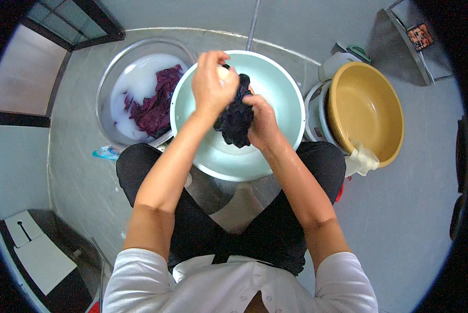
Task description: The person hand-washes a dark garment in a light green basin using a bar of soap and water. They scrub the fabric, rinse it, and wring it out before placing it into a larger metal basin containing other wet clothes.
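Observation:
My left hand (213,86) grips a small cream-coloured object (223,74), apparently a bar of soap, against the upper end of a crumpled black cloth (236,121). My right hand (262,121) is closed around the right side of that cloth. Below both hands is a pale green basin (214,166) with a white rim, between my knees. To its left, a metal basin (102,82) holds cloudy, sudsy water (138,78) with a dark maroon cloth (153,105) partly sunk in it.
On the right, a mustard-yellow basin (361,101) leans against whitish buckets (316,111); a pale cloth (361,160) hangs over its rim. A blue packet (106,152) lies by my left knee. A grey hose (253,25) runs down behind the green basin.

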`<state>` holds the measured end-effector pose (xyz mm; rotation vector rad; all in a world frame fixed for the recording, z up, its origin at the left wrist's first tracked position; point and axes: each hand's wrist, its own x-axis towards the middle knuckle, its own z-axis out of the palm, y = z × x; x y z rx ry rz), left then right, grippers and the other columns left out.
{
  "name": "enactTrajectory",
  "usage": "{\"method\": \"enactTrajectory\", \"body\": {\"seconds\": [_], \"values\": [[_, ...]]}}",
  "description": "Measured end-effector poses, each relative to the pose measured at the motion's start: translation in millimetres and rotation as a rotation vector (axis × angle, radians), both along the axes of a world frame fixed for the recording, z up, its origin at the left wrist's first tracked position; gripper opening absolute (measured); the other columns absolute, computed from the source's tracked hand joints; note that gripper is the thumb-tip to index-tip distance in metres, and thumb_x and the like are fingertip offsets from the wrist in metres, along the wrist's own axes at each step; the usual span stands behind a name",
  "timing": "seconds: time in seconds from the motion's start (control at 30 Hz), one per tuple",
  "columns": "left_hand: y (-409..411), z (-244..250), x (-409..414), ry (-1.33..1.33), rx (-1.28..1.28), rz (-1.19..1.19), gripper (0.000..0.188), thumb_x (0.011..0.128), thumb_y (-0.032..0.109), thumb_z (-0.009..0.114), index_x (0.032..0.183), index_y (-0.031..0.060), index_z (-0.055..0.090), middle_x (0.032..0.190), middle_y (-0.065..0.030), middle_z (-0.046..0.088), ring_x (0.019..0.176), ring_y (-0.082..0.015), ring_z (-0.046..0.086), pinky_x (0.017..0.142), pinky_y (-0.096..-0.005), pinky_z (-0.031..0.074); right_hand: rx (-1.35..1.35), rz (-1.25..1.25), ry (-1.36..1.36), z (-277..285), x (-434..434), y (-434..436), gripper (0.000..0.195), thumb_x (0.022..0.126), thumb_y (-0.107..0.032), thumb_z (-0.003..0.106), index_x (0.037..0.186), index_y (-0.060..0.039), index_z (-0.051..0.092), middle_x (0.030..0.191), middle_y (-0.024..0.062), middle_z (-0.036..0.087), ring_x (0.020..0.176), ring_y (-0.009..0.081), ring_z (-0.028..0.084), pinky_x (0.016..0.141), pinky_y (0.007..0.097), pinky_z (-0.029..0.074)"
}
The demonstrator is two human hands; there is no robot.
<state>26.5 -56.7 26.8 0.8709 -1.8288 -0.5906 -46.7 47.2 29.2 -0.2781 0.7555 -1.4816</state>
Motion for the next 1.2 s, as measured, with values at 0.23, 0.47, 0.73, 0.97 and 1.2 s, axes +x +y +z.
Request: {"method": "enactTrajectory", "body": {"seconds": [0.23, 0.47, 0.73, 0.97, 1.2], "values": [[95.1, 11.8, -13.2, -0.135, -0.314, -0.456, 0.021, 0.062, 0.006, 0.058, 0.082, 0.0115, 0.056, 0.083, -0.0062, 0.052, 0.074, -0.0259, 0.054, 0.062, -0.0352, 0.044, -0.173, 0.138, -0.256, -18.2, -7.9, -5.6, 0.042, 0.093, -0.037, 0.034, 0.118, -0.0058, 0.045, 0.115, 0.0092, 0.051, 0.108, 0.0211, 0.049, 0.095, 0.0334, 0.037], [36.0, -6.9, -21.3, -0.146, -0.150, -0.164, 0.024, 0.060, 0.015, 0.068, 0.082, 0.0114, 0.059, 0.086, -0.0067, 0.054, 0.080, -0.0265, 0.052, 0.065, -0.0362, 0.045, -0.050, -0.100, -0.245, -44.8, -21.6, -0.1, 0.036, 0.094, -0.032, 0.032, 0.114, -0.0055, 0.048, 0.108, 0.0108, 0.055, 0.098, 0.0207, 0.056, 0.086, 0.0360, 0.045], [20.0, -31.5, -18.5, -0.082, 0.189, 0.048, 0.054, 0.064, 0.027, 0.074, 0.105, 0.0030, 0.049, 0.108, -0.0155, 0.049, 0.101, -0.0311, 0.047, 0.086, -0.0419, 0.038, 0.114, -0.202, -0.252, -29.6, -17.8, -8.3, 0.042, 0.091, -0.037, 0.038, 0.113, -0.0027, 0.049, 0.107, 0.0119, 0.057, 0.099, 0.0257, 0.055, 0.089, 0.0401, 0.041], [-6.2, -42.0, 10.2, 0.405, 1.274, -0.383, 0.034, 0.076, 0.017, 0.066, 0.103, 0.0041, 0.050, 0.090, -0.0068, 0.056, 0.072, -0.0135, 0.055, 0.061, -0.0264, 0.047, -0.005, -0.205, -0.212, 5.2, -25.6, -6.4, 0.053, 0.090, -0.045, 0.036, 0.119, -0.0010, 0.040, 0.107, 0.0135, 0.055, 0.099, 0.0283, 0.054, 0.090, 0.0422, 0.040], [7.0, -18.1, 39.3, -0.098, 1.232, -0.711, 0.033, 0.072, 0.017, 0.069, 0.100, 0.0089, 0.055, 0.085, 0.0024, 0.052, 0.068, -0.0068, 0.048, 0.052, -0.0197, 0.037, -0.170, -0.219, 0.049, 18.9, -35.4, -0.6, 0.049, 0.092, -0.041, 0.037, 0.123, -0.0036, 0.037, 0.113, 0.0109, 0.051, 0.105, 0.0233, 0.049, 0.094, 0.0380, 0.035]]}}
